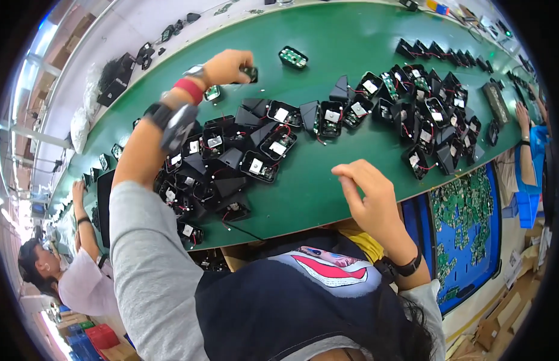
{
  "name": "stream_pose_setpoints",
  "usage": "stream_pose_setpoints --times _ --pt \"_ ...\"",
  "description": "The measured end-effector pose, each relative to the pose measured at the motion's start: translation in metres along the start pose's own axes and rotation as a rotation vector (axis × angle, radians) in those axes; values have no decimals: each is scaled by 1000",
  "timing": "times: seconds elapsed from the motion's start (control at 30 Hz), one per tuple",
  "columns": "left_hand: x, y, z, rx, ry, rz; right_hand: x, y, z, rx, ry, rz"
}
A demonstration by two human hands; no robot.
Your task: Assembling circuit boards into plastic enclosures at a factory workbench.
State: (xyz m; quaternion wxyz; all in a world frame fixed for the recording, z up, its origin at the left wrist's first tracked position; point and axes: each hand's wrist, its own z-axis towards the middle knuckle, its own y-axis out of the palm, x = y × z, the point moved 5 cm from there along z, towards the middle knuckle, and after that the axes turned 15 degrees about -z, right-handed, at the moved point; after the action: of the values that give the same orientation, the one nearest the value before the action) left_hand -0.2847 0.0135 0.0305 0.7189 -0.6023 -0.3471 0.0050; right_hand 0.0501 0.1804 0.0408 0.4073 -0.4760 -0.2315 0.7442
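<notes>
My left hand [227,67] reaches over the far left part of the green table. Its fingers are closed on a small black casing [250,74] with a bit of green board showing. Just below that hand lies another casing with a circuit board [212,92]. A separate black casing with a green circuit board [293,58] sits to the right of the hand. My right hand [371,195] hovers above the table's near edge, its fingers curled in toward the thumb, with nothing visible in them. Between my arms spreads a heap of black casings [214,142] with white parts and red-black wires.
Another pile of black casings [435,112] covers the right side of the green table [315,198]. A blue tray of green circuit boards [466,240] stands below the near edge. One person [84,271] works at the left; another person's hand [523,120] is at the right.
</notes>
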Motion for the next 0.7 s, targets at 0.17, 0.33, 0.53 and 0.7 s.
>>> stream_pose_setpoints --times 0.17,0.33,0.53,0.7 --pt "137 -9 -82 421 -148 -793 5 -2 2 -94 149 242" --pt "189 67 -116 391 -362 -1650 -31 9 47 6 -64 365" --pt "187 103 -118 456 -149 -2024 -12 19 46 30 62 446" --pt "185 117 -107 284 -224 -1937 -14 10 53 39 -131 214"
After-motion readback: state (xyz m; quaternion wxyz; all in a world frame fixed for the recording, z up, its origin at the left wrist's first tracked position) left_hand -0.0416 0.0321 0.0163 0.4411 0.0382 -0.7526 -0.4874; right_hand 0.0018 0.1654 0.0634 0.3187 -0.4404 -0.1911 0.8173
